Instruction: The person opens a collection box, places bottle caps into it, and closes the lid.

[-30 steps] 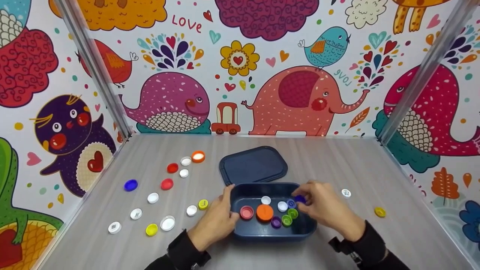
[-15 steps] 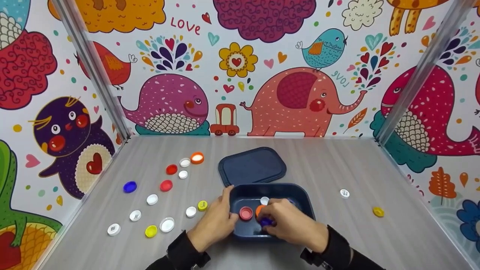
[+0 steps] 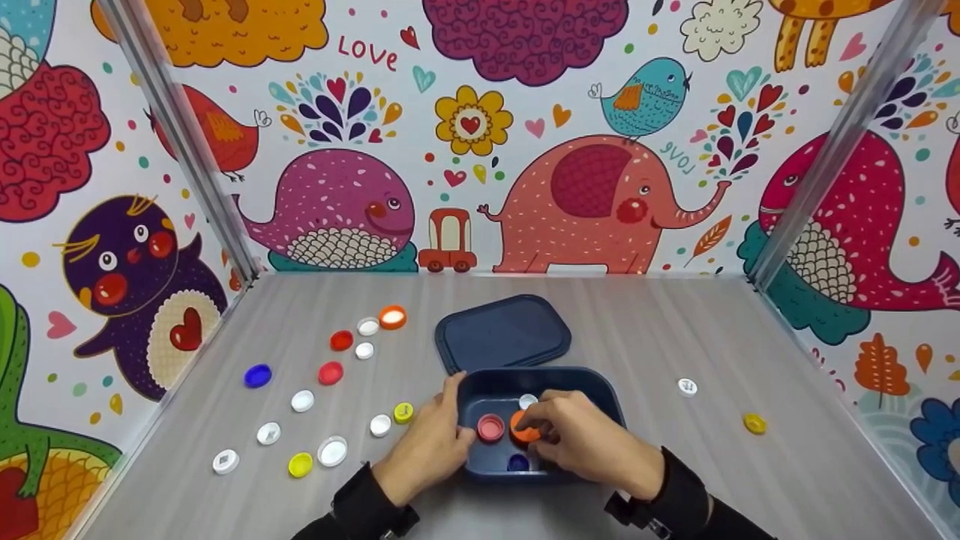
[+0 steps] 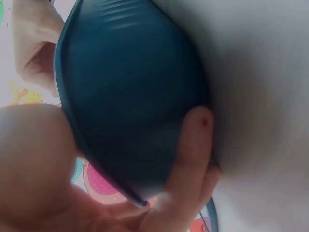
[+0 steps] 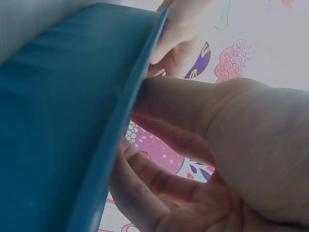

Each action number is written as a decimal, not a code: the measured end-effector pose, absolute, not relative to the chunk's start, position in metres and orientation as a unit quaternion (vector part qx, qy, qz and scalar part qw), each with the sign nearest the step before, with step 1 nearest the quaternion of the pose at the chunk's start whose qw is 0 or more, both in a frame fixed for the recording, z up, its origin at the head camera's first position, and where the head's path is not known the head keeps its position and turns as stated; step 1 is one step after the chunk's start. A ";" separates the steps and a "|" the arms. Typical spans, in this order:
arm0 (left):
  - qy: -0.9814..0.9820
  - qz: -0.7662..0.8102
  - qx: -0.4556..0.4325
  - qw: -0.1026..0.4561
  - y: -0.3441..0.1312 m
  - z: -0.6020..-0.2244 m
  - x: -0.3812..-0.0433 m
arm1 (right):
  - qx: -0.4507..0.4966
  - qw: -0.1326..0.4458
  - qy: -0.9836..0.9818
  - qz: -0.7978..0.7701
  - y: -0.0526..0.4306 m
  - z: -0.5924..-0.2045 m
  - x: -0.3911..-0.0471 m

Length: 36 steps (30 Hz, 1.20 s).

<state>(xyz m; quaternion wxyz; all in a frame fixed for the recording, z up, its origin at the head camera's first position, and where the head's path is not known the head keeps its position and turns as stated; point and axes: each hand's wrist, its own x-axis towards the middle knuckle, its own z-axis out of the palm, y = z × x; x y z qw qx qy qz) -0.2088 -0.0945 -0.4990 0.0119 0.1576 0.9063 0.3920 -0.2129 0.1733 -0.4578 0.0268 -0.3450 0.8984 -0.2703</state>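
Note:
My left hand [image 3: 427,446] grips the left side of a dark blue plastic box [image 3: 611,390], thumb at the rim and fingers along the outer wall [image 4: 130,72]. My right hand [image 3: 581,435] reaches into the box from the right, fingers loosely bent above the caps; its fingertips are behind the box wall in the right wrist view. Near the front wall inside lies a dark blue bottle cap [image 3: 518,463]. An orange cap [image 3: 523,427], partly covered by the right fingers, a pink cap [image 3: 490,428] and a white cap [image 3: 528,403] lie inside too. The right hand hides the box's right part.
Behind the box lies its dark blue lid [image 3: 504,334]. Several loose caps are spread to the left, among them a blue cap [image 3: 258,376] and a yellow cap [image 3: 300,465]. On the right are a white cap [image 3: 687,388] and another yellow cap [image 3: 754,424].
My right hand has moved left from the box's right side with the dark blue cap and let it go near the front wall. The left hand keeps its hold.

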 end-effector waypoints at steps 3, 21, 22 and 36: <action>0.906 0.392 0.160 0.010 -0.095 -0.499 -0.209 | -0.347 0.008 0.895 -0.279 0.177 -0.456 -0.213; 0.905 0.394 0.159 0.008 -0.094 -0.499 -0.209 | -0.276 -0.038 0.917 -0.287 0.203 -0.453 -0.222; 0.905 0.395 0.160 0.008 -0.094 -0.499 -0.209 | -0.264 -0.042 0.920 -0.286 0.206 -0.453 -0.223; 0.904 0.394 0.165 0.009 -0.095 -0.500 -0.209 | -0.118 -0.081 0.954 -0.262 0.275 -0.462 -0.244</action>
